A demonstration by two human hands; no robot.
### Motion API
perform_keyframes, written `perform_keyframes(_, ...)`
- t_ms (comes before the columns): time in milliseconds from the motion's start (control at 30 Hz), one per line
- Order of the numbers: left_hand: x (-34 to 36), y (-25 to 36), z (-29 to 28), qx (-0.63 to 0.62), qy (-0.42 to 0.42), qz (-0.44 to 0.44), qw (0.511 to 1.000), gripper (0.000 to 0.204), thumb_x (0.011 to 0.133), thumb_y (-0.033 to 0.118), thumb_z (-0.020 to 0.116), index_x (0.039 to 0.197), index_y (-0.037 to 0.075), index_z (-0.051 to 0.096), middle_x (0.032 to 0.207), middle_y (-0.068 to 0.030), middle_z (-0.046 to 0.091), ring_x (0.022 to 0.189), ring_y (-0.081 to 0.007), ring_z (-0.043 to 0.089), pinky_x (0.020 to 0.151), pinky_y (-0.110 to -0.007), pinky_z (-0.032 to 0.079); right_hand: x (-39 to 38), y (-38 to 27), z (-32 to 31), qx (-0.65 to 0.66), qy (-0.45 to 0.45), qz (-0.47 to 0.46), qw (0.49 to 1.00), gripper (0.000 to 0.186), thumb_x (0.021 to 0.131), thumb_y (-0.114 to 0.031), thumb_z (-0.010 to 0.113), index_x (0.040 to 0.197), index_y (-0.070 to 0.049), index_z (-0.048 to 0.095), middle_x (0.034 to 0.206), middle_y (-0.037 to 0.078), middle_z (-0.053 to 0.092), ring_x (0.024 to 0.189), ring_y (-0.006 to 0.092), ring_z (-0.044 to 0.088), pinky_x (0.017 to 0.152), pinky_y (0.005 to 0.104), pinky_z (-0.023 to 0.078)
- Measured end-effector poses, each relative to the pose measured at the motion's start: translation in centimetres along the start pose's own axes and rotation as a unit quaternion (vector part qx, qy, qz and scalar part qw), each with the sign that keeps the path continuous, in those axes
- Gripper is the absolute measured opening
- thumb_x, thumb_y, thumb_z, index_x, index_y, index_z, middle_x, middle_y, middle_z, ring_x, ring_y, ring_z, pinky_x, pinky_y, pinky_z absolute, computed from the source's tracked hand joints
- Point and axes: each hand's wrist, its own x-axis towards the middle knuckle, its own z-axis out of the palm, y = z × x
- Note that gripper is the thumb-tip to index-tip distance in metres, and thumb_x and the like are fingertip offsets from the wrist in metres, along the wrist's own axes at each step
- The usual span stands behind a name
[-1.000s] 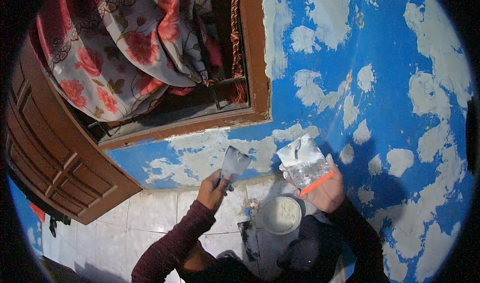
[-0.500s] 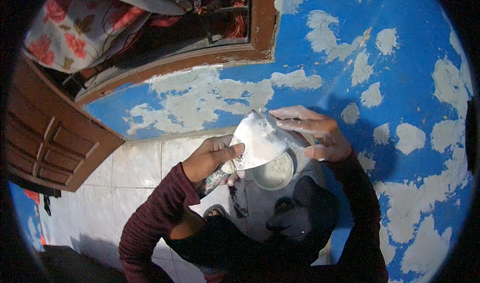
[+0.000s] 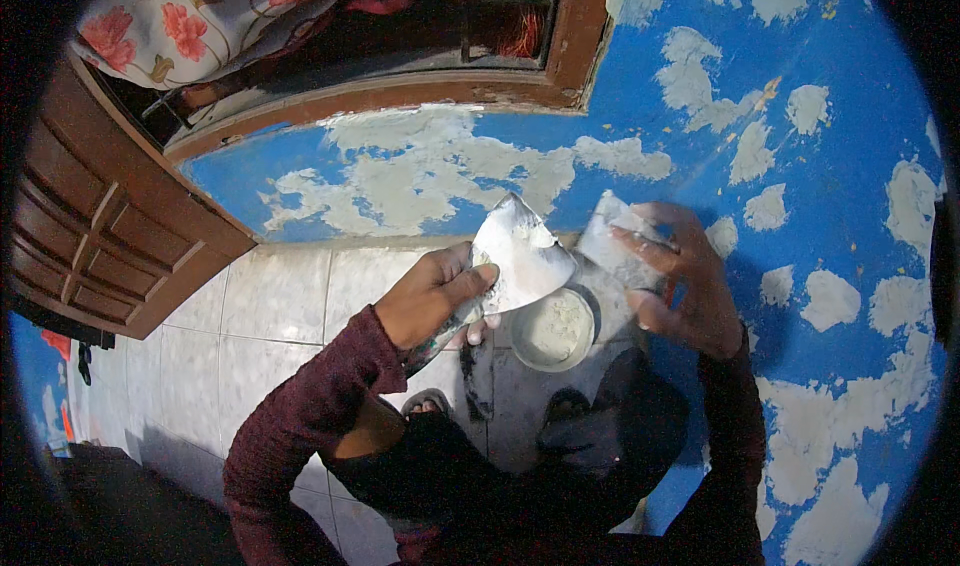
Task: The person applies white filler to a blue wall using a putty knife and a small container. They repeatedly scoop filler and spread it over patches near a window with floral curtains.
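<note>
My left hand is closed round the handle of a wide putty knife, its thumb pressed on the blade. White filler smears the blade, thickest near its far edge. To the right, my right hand grips a thin flat spreader, pale with filler and partly hidden by the fingers; motion blurs both. The spreader is apart from the knife blade. Below the blade, a round pale bowl with whitish filler inside sits low over the tiled floor.
A blue wall with several patches of grey-white filler runs along the far and right sides. Beyond are a brown window frame and a flowered curtain. A brown panelled door stands left of the pale floor tiles.
My right hand has drawn the spreader off the putty knife blade toward the right, uncovering the bowl more. The left hand stays on the knife. The whole view has shifted slightly.
</note>
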Motion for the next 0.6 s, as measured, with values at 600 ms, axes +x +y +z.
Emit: perform_keyframes(600, 1.9, -3.2, -0.9, 0.029, 0.090, 0.059, 0.994, 0.025, 0.098, 0.024, 0.053, 0.104, -0.001, 0.055, 0.077, -0.0035, 0.059, 0.062, -0.0102, 0.056, 0.052, -0.027, 0.047, -2.2, 5.5, -1.2, 0.331, -0.013, 0.202, 0.922, 0.060, 0.082, -0.040, 0.066, 0.128, -0.004, 0.053, 0.129, 0.018, 0.055, 0.116, 0.0313, 0.054, 0.099, 0.0424, 0.044)
